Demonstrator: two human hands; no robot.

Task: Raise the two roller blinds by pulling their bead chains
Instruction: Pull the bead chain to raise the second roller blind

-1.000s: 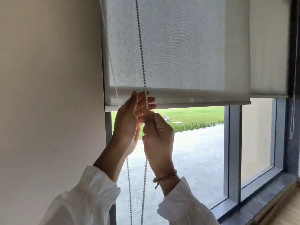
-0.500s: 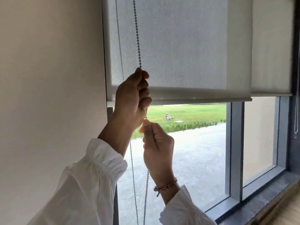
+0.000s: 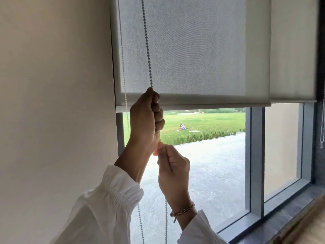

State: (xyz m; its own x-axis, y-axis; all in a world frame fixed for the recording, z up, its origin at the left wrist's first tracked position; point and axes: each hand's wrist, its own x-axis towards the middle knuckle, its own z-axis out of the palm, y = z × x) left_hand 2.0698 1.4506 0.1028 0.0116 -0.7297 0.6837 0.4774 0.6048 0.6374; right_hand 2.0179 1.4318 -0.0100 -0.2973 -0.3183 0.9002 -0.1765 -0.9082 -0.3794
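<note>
A grey roller blind (image 3: 191, 50) hangs over the left window pane, its bottom bar (image 3: 202, 106) about halfway up the glass. A second, paler blind (image 3: 293, 50) hangs to its right at nearly the same height. The near strand of the bead chain (image 3: 146, 41) drops in front of the left blind into my left hand (image 3: 145, 120), which is fisted around it at the bottom bar. Just below, my right hand (image 3: 171, 166) pinches the same strand. The far strand (image 3: 123, 59) runs along the blind's left edge. The right blind's chain (image 3: 322, 127) hangs at the far right.
A plain beige wall (image 3: 52, 103) fills the left side. A grey window frame post (image 3: 256, 155) splits the two panes, and a dark sill (image 3: 284, 217) runs along the bottom right. Outside lie pavement and a lawn.
My left hand went from open fingers to a fist on the chain above my right hand. The blind's bottom bar has risen slightly, showing more lawn.
</note>
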